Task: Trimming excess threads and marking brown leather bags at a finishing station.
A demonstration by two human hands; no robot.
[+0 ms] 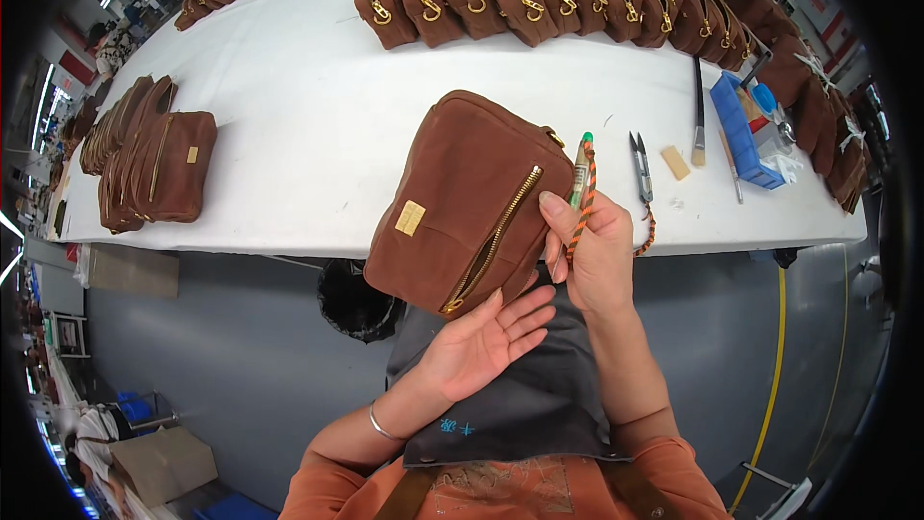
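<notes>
A brown pouch bag point(459, 169) is held tilted over the table's front edge. A gold zipper point(496, 236) runs aslant across its face, closed, with the pull at the lower end. A small gold label point(410, 218) sits left of the zipper. My right hand point(602, 255) grips the bag's right edge, thumb on the face. The same hand also holds a green-tipped pen point(580, 173) with an orange and dark braided cord point(587, 207). My left hand point(481, 345) lies open, palm up, at the bag's lower edge, its thumb by the zipper pull.
On the white table point(289, 116) lie thread snips point(642, 171), a tan block point(676, 163), a brush point(699, 116) and a blue tray point(746, 140). Brown bags point(539, 0) line the back; more bags point(159, 169) stand left. A black bin point(356, 299) stands below.
</notes>
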